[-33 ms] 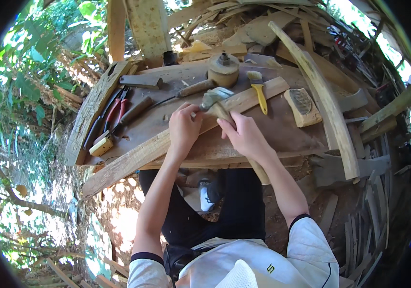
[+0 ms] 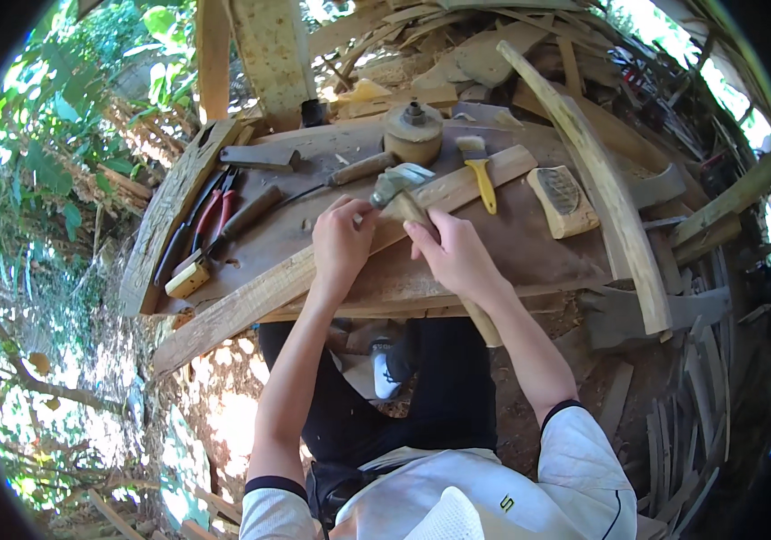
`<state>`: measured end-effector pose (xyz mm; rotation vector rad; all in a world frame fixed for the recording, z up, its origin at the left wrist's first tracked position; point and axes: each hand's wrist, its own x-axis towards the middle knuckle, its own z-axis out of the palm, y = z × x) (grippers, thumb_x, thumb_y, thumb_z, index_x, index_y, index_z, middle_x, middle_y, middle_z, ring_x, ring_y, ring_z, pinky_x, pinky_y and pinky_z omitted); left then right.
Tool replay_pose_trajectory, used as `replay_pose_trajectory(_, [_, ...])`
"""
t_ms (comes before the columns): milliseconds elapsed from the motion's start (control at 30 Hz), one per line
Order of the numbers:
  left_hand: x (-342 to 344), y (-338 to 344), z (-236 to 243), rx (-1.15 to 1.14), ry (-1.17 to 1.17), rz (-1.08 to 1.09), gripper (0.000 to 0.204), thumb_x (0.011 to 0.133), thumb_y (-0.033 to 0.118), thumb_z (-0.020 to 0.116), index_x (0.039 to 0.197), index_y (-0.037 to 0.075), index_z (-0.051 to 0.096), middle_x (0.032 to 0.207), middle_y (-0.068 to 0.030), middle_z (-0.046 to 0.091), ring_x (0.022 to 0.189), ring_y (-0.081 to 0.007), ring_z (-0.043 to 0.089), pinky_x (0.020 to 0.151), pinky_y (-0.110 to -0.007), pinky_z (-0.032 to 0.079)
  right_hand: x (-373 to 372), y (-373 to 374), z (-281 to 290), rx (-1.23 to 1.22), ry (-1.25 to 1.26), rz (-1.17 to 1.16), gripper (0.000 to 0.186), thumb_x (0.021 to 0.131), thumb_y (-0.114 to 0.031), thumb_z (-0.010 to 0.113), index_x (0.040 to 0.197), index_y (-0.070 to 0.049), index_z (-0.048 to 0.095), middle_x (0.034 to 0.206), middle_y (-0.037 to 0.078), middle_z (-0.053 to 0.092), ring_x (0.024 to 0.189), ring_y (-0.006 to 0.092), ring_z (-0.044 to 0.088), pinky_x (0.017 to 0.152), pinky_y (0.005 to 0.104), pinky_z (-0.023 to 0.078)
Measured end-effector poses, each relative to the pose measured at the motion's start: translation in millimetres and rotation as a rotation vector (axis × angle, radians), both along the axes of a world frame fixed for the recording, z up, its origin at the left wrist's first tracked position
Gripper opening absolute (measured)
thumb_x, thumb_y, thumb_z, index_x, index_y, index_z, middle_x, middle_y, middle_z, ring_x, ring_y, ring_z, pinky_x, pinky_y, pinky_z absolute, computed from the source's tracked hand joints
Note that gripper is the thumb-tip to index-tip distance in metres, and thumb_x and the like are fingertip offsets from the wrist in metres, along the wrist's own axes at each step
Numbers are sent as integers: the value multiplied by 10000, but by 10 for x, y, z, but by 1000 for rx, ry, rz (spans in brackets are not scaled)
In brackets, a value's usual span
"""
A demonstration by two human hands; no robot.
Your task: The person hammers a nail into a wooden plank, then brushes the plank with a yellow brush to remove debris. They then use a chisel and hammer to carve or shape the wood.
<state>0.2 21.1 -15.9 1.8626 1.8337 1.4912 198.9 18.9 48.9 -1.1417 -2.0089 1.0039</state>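
Note:
My right hand is wrapped round the wooden handle of a claw hammer, close below its metal head. The handle's lower end sticks out past the bench's near edge, beside my right forearm. My left hand is over a long wooden plank, its fingers drawn together in a pinch by the hammer head. What the pinch holds, if anything, is too small or hidden to make out. The plank lies slantwise across the workbench, its left end overhanging the near edge.
On the bench's left are red-handled pliers, wooden-handled tools, a metal block and a small yellowish block. Farther back stand a round container, a yellow-handled brush and a wood block. A long curved branch lies at right.

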Motion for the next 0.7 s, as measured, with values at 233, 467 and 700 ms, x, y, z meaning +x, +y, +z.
replay_pose_trajectory(233, [-14, 1, 9, -8, 8, -11, 114, 860, 118, 771, 902, 12, 766, 822, -110, 704, 611, -244, 653, 613, -366, 512, 25, 86, -45, -53, 36, 58, 328, 1069, -280, 584, 1000, 40, 609, 693, 154, 695, 575, 259, 683, 552, 388, 506])
replay_pose_trajectory(467, [37, -31, 67, -7, -7, -7, 123, 863, 139, 778, 899, 22, 766, 821, -117, 700, 605, -245, 645, 612, -368, 506, 44, 128, -329, -252, 230, -18, 388, 1098, -343, 537, 1062, 37, 607, 799, 84, 737, 434, 126, 581, 414, 287, 449])
replay_pose_trajectory(700, [-13, 23, 20, -40, -21, 36, 161, 865, 165, 779, 911, 11, 767, 817, -129, 709, 612, -240, 642, 612, -379, 502, 63, 148, -436, -347, 421, -32, 480, 1105, -402, 506, 1180, 57, 623, 1075, 104, 761, 429, 106, 565, 416, 267, 458])
